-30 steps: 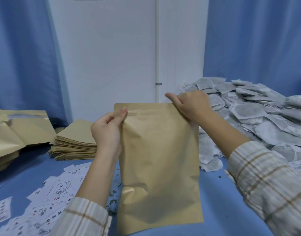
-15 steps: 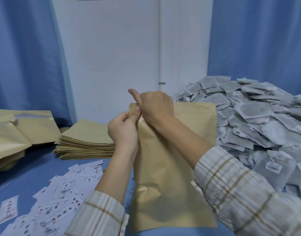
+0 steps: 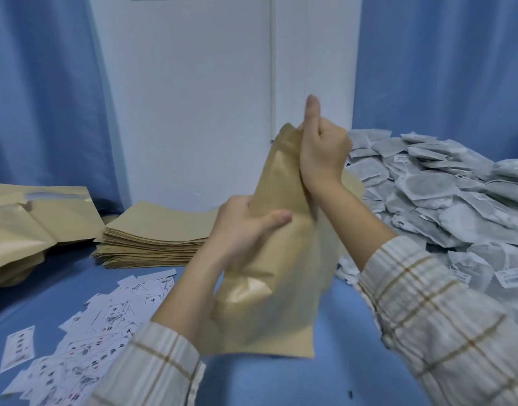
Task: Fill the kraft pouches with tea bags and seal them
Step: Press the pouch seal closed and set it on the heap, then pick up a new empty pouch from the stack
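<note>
A tall kraft pouch point(image 3: 278, 276) stands upright on the blue table, turned partly edge-on and blurred by motion. My left hand point(image 3: 243, 230) grips its middle, thumb across the front. My right hand point(image 3: 322, 150) holds the top corner with curled fingers, thumb pointing up. A large heap of grey tea bags point(image 3: 445, 200) with white tags lies to the right of the pouch. What is inside the pouch is hidden.
A stack of flat kraft pouches point(image 3: 155, 232) sits behind my left hand. Filled or opened pouches point(image 3: 23, 230) lie at the far left. White printed labels point(image 3: 84, 338) are scattered on the blue table point(image 3: 354, 361) at front left. Blue curtains and a white wall stand behind.
My left hand slid from the pouch's top left corner down to its middle. My right hand rose with the top edge, and the pouch turned from face-on to partly edge-on.
</note>
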